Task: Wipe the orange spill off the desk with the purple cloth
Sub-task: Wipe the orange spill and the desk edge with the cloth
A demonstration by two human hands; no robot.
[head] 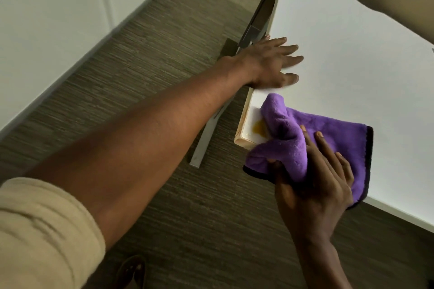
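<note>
A small orange spill [259, 129] lies on the white desk [347, 65] close to its near corner. The purple cloth [328, 134], edged in black, is bunched on the desk right beside the spill and partly covers it. My right hand [314, 185] grips the cloth from the near side, fingers pressed into its folds. My left hand [270, 63] lies flat on the desk at its left edge, fingers spread, holding nothing.
The desk's light wooden edge [242, 129] drops to a grey-brown carpet floor [164, 54]. A metal desk leg [260, 12] runs along the left side. A white wall [47, 19] stands at the upper left. A sandalled foot [131, 272] shows at the bottom.
</note>
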